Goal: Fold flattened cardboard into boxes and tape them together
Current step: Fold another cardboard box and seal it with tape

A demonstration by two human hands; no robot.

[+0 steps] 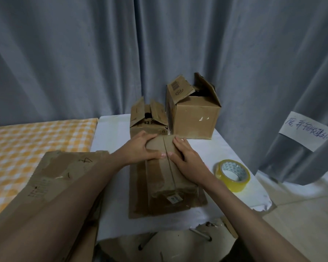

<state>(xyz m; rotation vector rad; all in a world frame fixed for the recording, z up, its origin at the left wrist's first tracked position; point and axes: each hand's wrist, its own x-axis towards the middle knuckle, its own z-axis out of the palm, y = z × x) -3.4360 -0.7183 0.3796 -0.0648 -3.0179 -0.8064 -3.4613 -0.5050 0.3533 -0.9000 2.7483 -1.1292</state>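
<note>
Both the left hand [147, 148] and the right hand [186, 157] press flat, fingers relaxed, on the box [169, 178] flaps under them, whose seam may spring apart if either lifts to fetch the tape roll [232, 174] beside the right hand.

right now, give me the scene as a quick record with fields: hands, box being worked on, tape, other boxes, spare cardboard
left hand: left hand pressing flat on the left flap of the box in progress
right hand: right hand pressing flat on the right flap, thumbs meeting at the centre seam
box in progress: lying on the white table, flaps closed, seam not yet taped
tape: yellow tape roll on the table, right of the box, untouched
other boxes: small box and large box at the back, top flaps open
spare cardboard: flattened cardboard at left
</note>
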